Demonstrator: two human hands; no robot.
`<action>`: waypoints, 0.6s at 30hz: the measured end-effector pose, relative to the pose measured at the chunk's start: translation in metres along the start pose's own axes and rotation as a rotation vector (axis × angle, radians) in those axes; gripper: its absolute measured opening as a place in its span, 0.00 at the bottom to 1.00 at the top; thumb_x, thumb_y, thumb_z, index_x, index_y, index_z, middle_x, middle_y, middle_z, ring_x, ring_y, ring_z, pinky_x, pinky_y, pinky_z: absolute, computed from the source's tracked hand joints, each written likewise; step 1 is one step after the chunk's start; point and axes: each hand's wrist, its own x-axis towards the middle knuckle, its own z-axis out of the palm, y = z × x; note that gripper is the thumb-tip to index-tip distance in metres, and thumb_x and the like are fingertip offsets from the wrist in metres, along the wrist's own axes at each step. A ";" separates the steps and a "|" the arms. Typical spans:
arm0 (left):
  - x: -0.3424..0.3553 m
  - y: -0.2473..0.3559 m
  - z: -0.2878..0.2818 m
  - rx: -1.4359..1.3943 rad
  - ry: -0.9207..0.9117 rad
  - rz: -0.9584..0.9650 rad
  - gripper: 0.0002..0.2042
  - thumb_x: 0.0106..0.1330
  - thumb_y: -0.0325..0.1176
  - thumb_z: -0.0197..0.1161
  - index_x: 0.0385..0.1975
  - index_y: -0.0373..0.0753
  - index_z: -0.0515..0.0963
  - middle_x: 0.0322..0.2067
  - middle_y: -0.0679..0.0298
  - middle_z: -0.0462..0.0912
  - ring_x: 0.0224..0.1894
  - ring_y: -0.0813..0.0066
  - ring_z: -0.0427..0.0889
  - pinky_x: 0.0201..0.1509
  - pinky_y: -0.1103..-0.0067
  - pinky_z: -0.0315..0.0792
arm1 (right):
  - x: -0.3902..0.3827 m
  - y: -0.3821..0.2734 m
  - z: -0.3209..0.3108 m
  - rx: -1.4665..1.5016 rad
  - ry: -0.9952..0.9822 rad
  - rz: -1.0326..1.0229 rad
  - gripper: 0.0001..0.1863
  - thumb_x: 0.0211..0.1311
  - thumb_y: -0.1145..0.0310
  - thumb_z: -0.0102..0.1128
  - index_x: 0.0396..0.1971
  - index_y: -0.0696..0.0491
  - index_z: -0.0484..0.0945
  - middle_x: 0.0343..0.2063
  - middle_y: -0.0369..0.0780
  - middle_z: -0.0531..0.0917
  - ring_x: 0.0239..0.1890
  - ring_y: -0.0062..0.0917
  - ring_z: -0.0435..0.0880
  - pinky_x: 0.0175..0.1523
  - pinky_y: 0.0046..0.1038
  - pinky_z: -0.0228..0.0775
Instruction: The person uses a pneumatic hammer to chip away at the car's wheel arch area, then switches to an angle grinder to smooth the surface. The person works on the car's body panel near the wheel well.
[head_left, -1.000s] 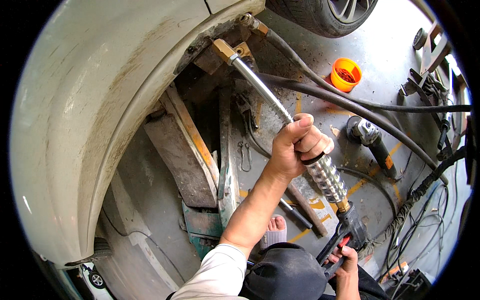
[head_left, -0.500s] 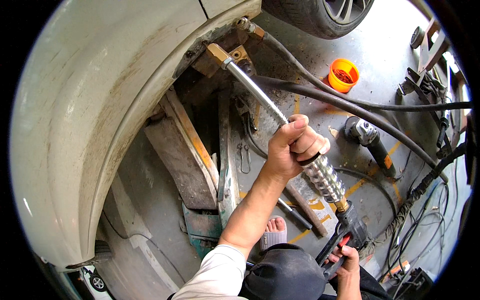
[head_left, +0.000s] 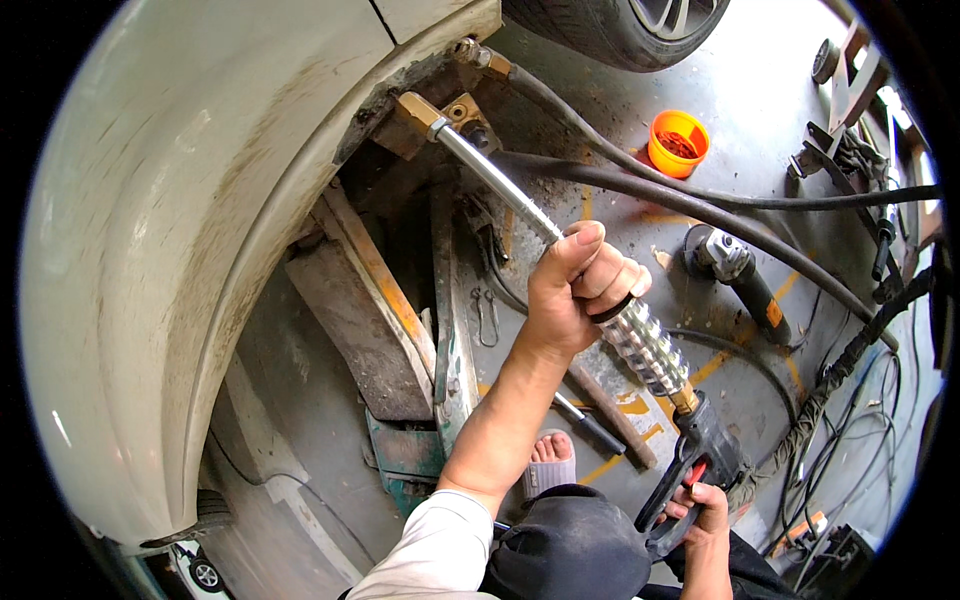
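Observation:
A slide hammer gun [head_left: 648, 352] with a long chrome rod, a finned silver sleeve and a black pistol handle runs slantwise across the middle. My left hand [head_left: 583, 285] is wrapped round it just ahead of the sleeve. Lower right, my right hand [head_left: 700, 512] grips the black handle, its fingers around the red trigger [head_left: 696, 472]. The brass head [head_left: 418, 113] at the far end of the rod is against or very close to the scuffed lower edge of a pale car body panel [head_left: 150, 230]; contact is hard to make out. Beside it, a brass clamp [head_left: 461, 110] sits under the edge.
Thick black cables [head_left: 690, 208] cross toward the right. An angle grinder [head_left: 745, 280] and an orange tub [head_left: 679, 143] of reddish bits stand on the floor. A wheel [head_left: 640, 30] is at the top, a jack-like metal frame [head_left: 385, 330] under the car, a sandalled foot [head_left: 550, 465] below.
The view has shifted slightly, so the car and floor items sit a little further left. Both hands keep their holds on the slide hammer gun.

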 end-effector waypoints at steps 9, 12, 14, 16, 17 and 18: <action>-0.004 0.002 -0.001 0.121 0.100 0.029 0.17 0.67 0.40 0.49 0.15 0.49 0.58 0.11 0.74 0.56 0.16 0.82 0.60 0.37 0.77 0.64 | 0.005 -0.003 0.007 0.021 0.098 0.048 0.08 0.40 0.68 0.62 0.20 0.51 0.71 0.12 0.33 0.65 0.19 0.24 0.69 0.36 0.38 0.68; -0.009 -0.021 0.017 0.307 0.397 0.095 0.12 0.67 0.40 0.50 0.21 0.45 0.64 0.15 0.69 0.64 0.21 0.76 0.69 0.37 0.73 0.71 | 0.004 -0.003 0.003 0.010 0.091 0.039 0.08 0.40 0.68 0.62 0.19 0.51 0.70 0.12 0.33 0.65 0.19 0.24 0.69 0.36 0.38 0.67; -0.015 -0.027 0.026 0.378 0.521 0.021 0.11 0.67 0.39 0.50 0.24 0.42 0.66 0.17 0.67 0.68 0.23 0.73 0.73 0.35 0.72 0.73 | 0.004 -0.004 0.001 -0.011 0.056 0.040 0.08 0.40 0.68 0.62 0.19 0.50 0.71 0.12 0.33 0.65 0.20 0.23 0.69 0.37 0.38 0.66; -0.017 -0.024 0.022 0.339 0.504 0.013 0.10 0.67 0.39 0.51 0.26 0.43 0.67 0.17 0.66 0.69 0.23 0.73 0.74 0.33 0.73 0.72 | 0.004 -0.003 0.003 0.001 0.032 0.054 0.08 0.41 0.67 0.62 0.20 0.50 0.71 0.12 0.32 0.65 0.20 0.23 0.68 0.37 0.37 0.66; -0.017 -0.021 0.020 0.319 0.495 0.008 0.10 0.67 0.39 0.51 0.26 0.43 0.68 0.17 0.66 0.70 0.24 0.73 0.74 0.32 0.73 0.72 | 0.003 -0.002 0.004 0.008 0.021 0.061 0.09 0.41 0.67 0.62 0.21 0.50 0.71 0.12 0.32 0.65 0.20 0.23 0.68 0.37 0.37 0.66; -0.013 -0.019 0.022 0.320 0.504 -0.007 0.10 0.66 0.40 0.52 0.26 0.44 0.68 0.16 0.67 0.70 0.22 0.73 0.73 0.32 0.73 0.72 | 0.003 -0.002 0.005 0.008 0.026 0.060 0.09 0.41 0.67 0.62 0.23 0.50 0.71 0.12 0.32 0.64 0.20 0.23 0.68 0.37 0.37 0.67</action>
